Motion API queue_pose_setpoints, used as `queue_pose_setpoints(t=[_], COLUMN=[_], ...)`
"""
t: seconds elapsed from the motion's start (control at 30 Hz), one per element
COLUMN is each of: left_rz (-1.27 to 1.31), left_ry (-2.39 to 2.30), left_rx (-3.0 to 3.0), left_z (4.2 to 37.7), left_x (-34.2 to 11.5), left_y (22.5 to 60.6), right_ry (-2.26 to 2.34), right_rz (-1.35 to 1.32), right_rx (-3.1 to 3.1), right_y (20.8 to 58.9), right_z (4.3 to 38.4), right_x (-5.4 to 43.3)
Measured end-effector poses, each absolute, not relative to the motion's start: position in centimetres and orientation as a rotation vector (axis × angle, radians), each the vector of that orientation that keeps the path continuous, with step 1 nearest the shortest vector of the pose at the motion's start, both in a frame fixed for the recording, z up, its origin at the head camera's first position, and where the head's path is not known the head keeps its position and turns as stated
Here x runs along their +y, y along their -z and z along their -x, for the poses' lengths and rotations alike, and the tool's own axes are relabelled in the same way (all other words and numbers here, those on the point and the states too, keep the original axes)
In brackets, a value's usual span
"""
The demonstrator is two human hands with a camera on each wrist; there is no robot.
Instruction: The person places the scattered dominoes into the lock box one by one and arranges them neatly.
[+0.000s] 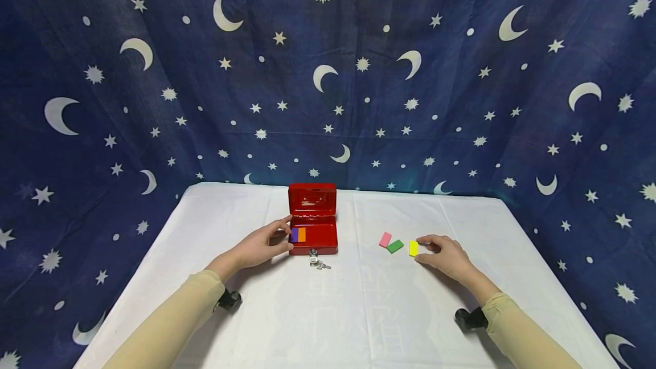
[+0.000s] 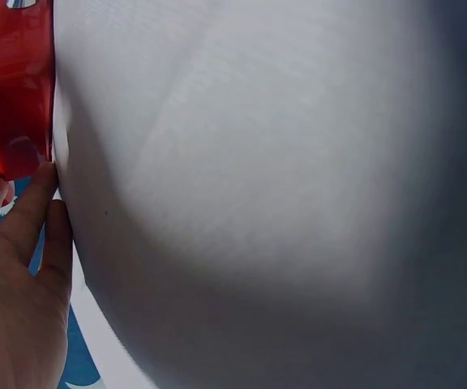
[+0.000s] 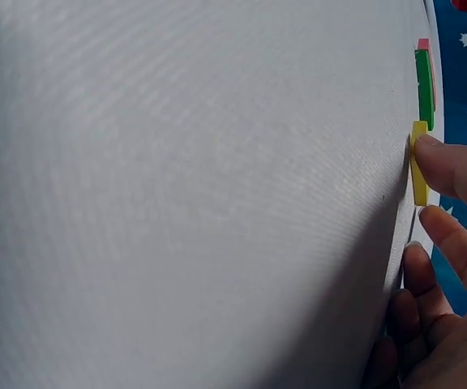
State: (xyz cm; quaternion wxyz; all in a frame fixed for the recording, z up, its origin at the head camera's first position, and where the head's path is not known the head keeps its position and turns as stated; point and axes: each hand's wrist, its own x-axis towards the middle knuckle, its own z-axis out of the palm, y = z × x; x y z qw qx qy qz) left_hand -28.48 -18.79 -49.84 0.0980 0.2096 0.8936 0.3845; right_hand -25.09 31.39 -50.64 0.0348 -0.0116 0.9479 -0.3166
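A red metal cash box stands with its lid raised, left of the table's middle. My left hand holds its left side, thumb by the front corner and fingers toward the back; in the left wrist view fingertips meet the red wall. Inside lie a purple block and an orange block, side by side at the left. At the right, my right hand pinches a yellow block between thumb and index finger, low at the tabletop. Beside it lie a green block and a pink block.
A latch hangs on the box's front, and small keys lie before it. White cloth covers the table. Behind and at both sides hangs a dark blue curtain with moons and stars.
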Motion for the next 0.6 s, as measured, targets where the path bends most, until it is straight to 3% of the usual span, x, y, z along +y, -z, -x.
queue_pose_setpoints(t=[0.6], left_rz=[-0.627], left_ry=[-1.147], left_rx=[2.645], left_z=[28.46], left_x=[-18.78], left_y=[49.87], right_ry=[0.945], right_rz=[0.062], right_rx=[2.956], right_y=[50.59], right_z=[24.81], right_x=[31.13])
